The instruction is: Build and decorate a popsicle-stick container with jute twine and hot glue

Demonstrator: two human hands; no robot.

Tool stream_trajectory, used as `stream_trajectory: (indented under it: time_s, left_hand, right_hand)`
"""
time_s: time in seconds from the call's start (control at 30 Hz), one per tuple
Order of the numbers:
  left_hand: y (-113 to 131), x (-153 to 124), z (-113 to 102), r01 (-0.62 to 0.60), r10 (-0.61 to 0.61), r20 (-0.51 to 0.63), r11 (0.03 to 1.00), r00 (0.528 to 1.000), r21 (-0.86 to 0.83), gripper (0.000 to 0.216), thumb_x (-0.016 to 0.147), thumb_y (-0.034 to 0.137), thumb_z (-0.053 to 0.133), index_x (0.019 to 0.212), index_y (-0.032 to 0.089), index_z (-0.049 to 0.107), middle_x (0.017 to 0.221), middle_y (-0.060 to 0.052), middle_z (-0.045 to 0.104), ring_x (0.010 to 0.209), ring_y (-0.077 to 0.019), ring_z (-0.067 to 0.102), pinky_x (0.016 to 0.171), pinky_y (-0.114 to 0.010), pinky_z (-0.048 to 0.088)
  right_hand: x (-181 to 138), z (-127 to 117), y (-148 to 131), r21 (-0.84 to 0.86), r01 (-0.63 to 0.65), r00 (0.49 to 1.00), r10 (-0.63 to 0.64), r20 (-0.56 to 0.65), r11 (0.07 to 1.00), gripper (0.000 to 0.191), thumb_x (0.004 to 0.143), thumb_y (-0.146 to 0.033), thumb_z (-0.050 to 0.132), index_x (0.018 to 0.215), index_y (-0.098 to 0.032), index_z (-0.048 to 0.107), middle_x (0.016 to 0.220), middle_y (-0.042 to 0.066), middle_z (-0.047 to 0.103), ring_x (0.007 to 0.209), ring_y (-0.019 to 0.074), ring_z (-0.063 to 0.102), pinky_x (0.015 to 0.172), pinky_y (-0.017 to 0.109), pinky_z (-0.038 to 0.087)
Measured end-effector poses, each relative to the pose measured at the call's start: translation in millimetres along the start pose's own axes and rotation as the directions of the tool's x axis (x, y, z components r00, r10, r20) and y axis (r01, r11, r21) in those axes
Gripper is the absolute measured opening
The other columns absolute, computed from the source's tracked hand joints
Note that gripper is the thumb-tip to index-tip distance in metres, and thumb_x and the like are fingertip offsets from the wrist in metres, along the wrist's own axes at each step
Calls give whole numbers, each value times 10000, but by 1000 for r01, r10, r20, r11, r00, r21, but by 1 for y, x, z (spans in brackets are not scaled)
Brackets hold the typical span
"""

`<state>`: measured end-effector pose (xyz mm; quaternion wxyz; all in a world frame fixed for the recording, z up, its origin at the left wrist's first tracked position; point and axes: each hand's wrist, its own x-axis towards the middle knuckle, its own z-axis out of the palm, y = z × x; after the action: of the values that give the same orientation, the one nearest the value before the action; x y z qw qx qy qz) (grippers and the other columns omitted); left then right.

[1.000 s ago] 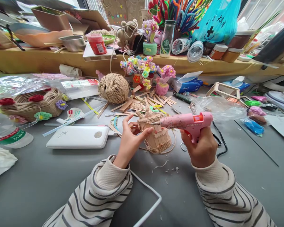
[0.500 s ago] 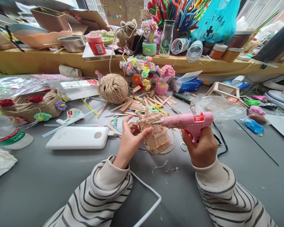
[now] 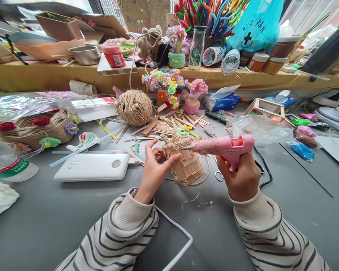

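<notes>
My left hand [image 3: 158, 165] grips a small craft house [image 3: 188, 167] made of wooden sticks, with twine wound around its top and base. The thumb lies across the near side, and the other fingers are partly hidden behind it. In my right hand [image 3: 241, 177] is a pink hot glue gun [image 3: 223, 145], pointing left. Its nozzle is at the upper part of the craft house, close to the twine; whether it touches I cannot tell. A loose strand of twine [image 3: 207, 171] curves around the right side of the house.
Behind the house lie loose wooden sticks [image 3: 186, 119] and a twine ball [image 3: 134, 108]. A white power bank [image 3: 92, 166] with a cable sits left. Scissors [image 3: 219, 175] and a black cord [image 3: 267, 180] lie near my right hand. A woven basket [image 3: 34, 128] stands far left.
Both hands, the craft house and the glue gun hold nearly the same position. The view has shifted very slightly.
</notes>
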<state>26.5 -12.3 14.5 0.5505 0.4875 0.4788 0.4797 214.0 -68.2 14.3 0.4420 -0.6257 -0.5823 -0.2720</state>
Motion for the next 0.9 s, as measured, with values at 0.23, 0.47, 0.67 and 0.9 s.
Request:
stream_trajectory:
  time_s: [0.23, 0.47, 0.67, 0.9]
  left_hand:
    - [-1, 0, 0, -4, 4, 12, 1000, 1000, -21, 809, 545, 453, 741, 1167, 203, 290, 813, 20, 488, 799, -167, 562, 787, -340, 446]
    - [0, 0, -1, -6, 6, 11, 1000, 1000, -13, 791, 559, 448, 733, 1168, 208, 289, 854, 9, 504, 835, -161, 558, 820, -335, 432]
    - [2, -1, -1, 12, -12, -1, 999, 1000, -36, 794, 547, 439, 741, 1168, 208, 303, 850, 7, 531, 820, -160, 572, 793, -321, 445]
    - [-1, 0, -2, 21, -21, 6, 999, 1000, -35, 801, 548, 445, 740, 1175, 209, 300, 888, -1, 539, 806, -152, 581, 797, -312, 439]
  right_hand:
    - [2, -2, 1, -15, 23, 1000, -23, -4, 1000, 289, 794, -410, 519, 915, -148, 535, 541, -20, 473, 387, 104, 424, 345, 241, 343]
    - [0, 0, 1, -15, 2, 1000, -2, -10, 1000, 269, 787, -386, 532, 920, -153, 551, 533, -26, 469, 412, 124, 471, 350, 252, 368]
    - [-1, -1, 1, -11, -25, 1000, 26, 16, 1000, 279, 796, -379, 516, 973, -166, 548, 551, -13, 494, 422, 132, 482, 362, 262, 373]
    - [-1, -1, 3, -24, -4, 1000, 4, 1, 1000, 280, 795, -385, 510, 974, -172, 539, 577, -3, 526, 412, 129, 482, 352, 251, 359]
